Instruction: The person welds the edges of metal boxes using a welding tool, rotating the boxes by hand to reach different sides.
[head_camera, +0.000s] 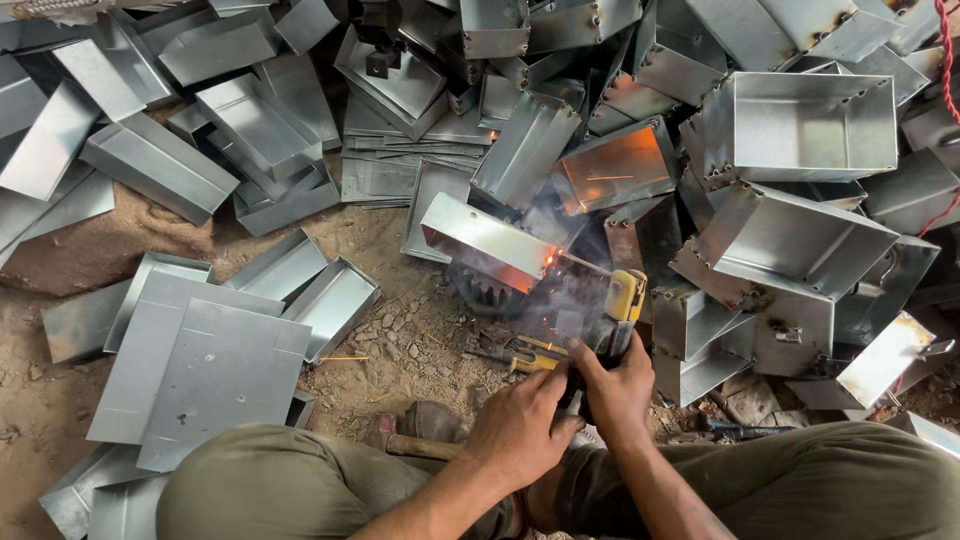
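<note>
Gripping a yellow welding holder (618, 318), the right hand (620, 392) and left hand (522, 425) curl tight around it, beside a shiny bent metal box (485, 240). Smoke blurs the tip.

Two hands (570, 405), one welding holder (618, 320)

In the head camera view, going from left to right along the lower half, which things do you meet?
Flat metal sheets → hammer → left hand → right hand holding the yellow welding holder → rusty-edged metal piece.
</note>
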